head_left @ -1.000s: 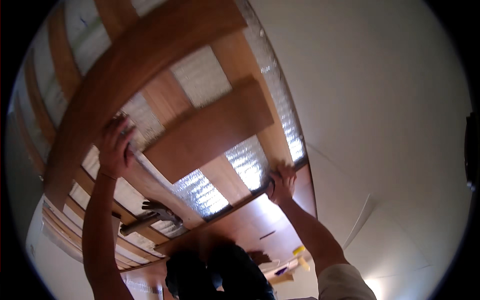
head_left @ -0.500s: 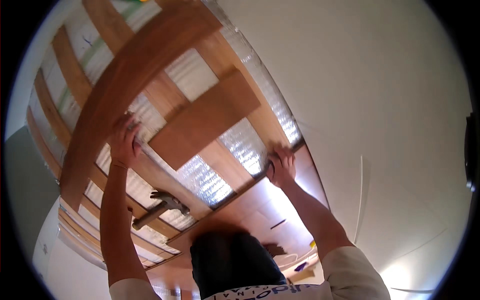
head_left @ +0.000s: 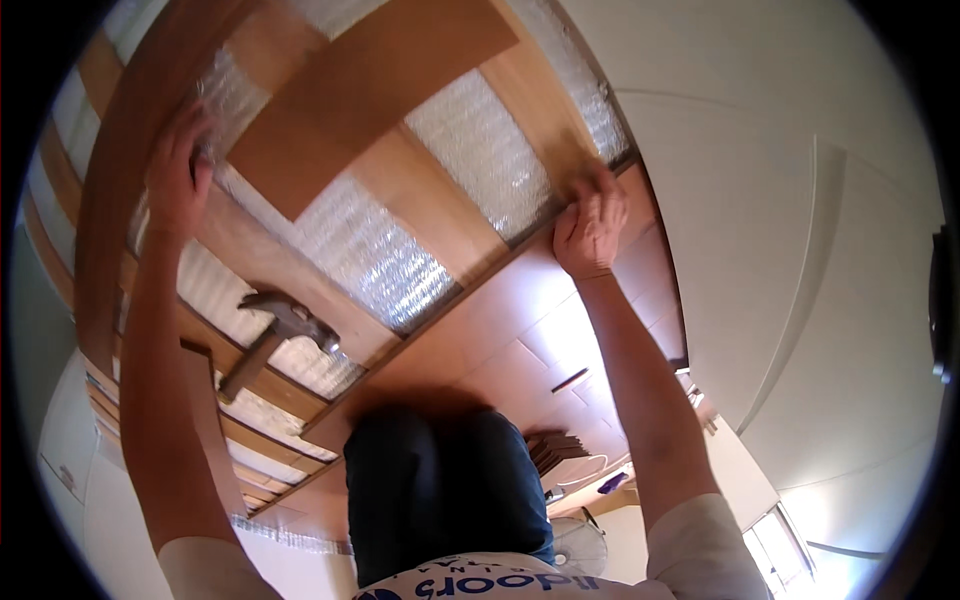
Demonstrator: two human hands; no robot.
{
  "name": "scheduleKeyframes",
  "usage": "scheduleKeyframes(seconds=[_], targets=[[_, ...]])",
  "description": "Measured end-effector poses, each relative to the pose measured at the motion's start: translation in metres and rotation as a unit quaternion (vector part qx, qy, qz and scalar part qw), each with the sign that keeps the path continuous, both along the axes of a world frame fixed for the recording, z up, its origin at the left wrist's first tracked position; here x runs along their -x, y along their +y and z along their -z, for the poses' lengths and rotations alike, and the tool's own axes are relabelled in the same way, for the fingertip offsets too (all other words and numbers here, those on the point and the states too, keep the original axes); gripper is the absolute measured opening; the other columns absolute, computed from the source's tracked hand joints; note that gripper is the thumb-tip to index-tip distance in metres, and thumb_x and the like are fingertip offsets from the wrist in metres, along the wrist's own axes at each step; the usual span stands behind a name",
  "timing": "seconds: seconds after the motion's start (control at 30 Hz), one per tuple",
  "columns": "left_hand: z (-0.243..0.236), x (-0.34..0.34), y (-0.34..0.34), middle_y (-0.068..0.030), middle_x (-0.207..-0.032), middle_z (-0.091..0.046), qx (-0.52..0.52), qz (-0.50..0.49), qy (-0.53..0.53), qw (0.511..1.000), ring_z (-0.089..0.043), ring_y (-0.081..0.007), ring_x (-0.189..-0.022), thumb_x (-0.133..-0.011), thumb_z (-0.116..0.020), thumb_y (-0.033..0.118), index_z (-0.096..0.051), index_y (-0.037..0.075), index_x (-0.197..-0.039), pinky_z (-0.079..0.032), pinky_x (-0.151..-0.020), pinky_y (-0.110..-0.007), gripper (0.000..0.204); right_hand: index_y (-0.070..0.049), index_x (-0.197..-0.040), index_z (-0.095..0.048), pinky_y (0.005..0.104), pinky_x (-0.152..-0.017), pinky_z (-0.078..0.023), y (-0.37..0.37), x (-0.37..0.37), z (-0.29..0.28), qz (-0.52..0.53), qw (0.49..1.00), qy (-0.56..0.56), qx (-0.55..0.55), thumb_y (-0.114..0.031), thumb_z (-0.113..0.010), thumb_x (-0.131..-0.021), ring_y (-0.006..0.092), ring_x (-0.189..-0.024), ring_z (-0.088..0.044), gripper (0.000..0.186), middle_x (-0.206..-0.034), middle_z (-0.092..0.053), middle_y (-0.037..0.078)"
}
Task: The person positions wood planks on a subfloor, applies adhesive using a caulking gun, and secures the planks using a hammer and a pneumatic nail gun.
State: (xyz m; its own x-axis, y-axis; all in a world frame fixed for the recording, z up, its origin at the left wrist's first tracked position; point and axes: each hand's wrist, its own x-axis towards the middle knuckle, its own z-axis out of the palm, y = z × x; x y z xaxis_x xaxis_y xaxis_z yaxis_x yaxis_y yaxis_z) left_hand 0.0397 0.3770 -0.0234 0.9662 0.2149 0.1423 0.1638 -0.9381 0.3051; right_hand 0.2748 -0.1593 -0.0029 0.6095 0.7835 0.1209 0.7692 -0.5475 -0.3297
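Left hand (head_left: 180,185), fingers loosely spread, was at the inner edge of a long brown plank (head_left: 108,205); I could not tell if it gripped. Right hand (head_left: 592,228), half curled, was at the edge of the laid flooring (head_left: 480,350); hold likewise unclear. Plank: lay far left across pale battens (head_left: 430,200); I judged it stiff, light, slippery, best taken by both long edges. Nearby: short brown board (head_left: 360,100), claw hammer (head_left: 292,322).

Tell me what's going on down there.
A person kneels on laid floorboards. Their left hand is at the edge of a long plank, the right hand at the floorboards' far edge; blur hides any grip. A claw hammer lies right of the left forearm, and a short plank lies across battens with silvery foil between.
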Motion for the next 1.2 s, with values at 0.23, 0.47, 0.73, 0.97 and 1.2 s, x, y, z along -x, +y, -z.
scheduleKeyframes(seconds=[0.23, 0.47, 0.73, 0.97, 1.2], targets=[[-0.037, -0.085, -0.139, -0.0191, -0.161, -0.043, 0.01, -0.079, -0.013, 0.997, -0.041, -0.0399, -0.149, -0.082, -0.088, 0.037, -0.05, 0.023, -0.156, -0.033, -0.123, -0.054, 0.085, -0.001, -0.152, -0.046, 0.0592, -0.122, -0.026, -0.023, 0.057, 0.015, 0.221, 0.973, -0.048, 0.054, -0.024, -0.058, -0.097, 0.0493, -0.147, -0.037, 0.061, -0.161, -0.041, 0.025], [-0.076, -0.105, -0.205, -0.024, -0.159, -0.035, 0.001, -0.111, 0.141, 0.984, -0.034, -0.0452, -0.148, -0.072, -0.091, 0.047, -0.044, 0.022, -0.157, -0.031, -0.122, -0.058, 0.1, 0.0, -0.152, -0.045, 0.0602, -0.122, -0.025, -0.028, 0.056, 0.02, 0.198, 0.976, -0.071, 0.056, -0.025, -0.058, -0.098, 0.0497, -0.145, -0.037, 0.062, -0.161, -0.041, 0.023], [-0.043, -0.11, -0.325, -0.0221, -0.152, -0.043, 0.138, -0.069, 0.05, 0.987, -0.043, -0.041, -0.138, -0.065, -0.091, 0.045, -0.059, 0.031, -0.147, -0.038, -0.109, -0.057, 0.089, 0.002, -0.151, -0.045, 0.0591, -0.121, -0.025, -0.027, 0.057, 0.014, 0.184, 0.982, -0.026, 0.02, -0.034, -0.053, -0.104, 0.0499, -0.145, -0.037, 0.06, -0.159, -0.041, 0.026], [-0.027, -0.132, -0.364, -0.0156, -0.145, -0.053, 0.139, -0.06, -0.017, 0.988, -0.05, -0.0353, -0.132, -0.083, -0.082, 0.044, -0.06, 0.02, -0.142, -0.043, -0.102, -0.052, 0.067, 0.005, -0.148, -0.046, 0.0578, -0.121, -0.026, -0.028, 0.054, 0.016, 0.171, 0.985, -0.03, 0.003, -0.037, -0.052, -0.105, 0.0495, -0.145, -0.037, 0.06, -0.158, -0.042, 0.027], [-0.02, -0.164, -0.346, -0.023, -0.126, -0.058, 0.24, -0.093, 0.048, 0.965, -0.056, -0.0367, -0.12, -0.086, -0.083, 0.043, -0.054, -0.001, -0.144, -0.048, -0.104, -0.046, 0.079, 0.005, -0.146, -0.047, 0.0575, -0.12, -0.027, -0.028, 0.054, 0.017, 0.163, 0.986, -0.043, 0.017, -0.032, -0.053, -0.105, 0.0493, -0.144, -0.038, 0.056, -0.157, -0.042, 0.027]])
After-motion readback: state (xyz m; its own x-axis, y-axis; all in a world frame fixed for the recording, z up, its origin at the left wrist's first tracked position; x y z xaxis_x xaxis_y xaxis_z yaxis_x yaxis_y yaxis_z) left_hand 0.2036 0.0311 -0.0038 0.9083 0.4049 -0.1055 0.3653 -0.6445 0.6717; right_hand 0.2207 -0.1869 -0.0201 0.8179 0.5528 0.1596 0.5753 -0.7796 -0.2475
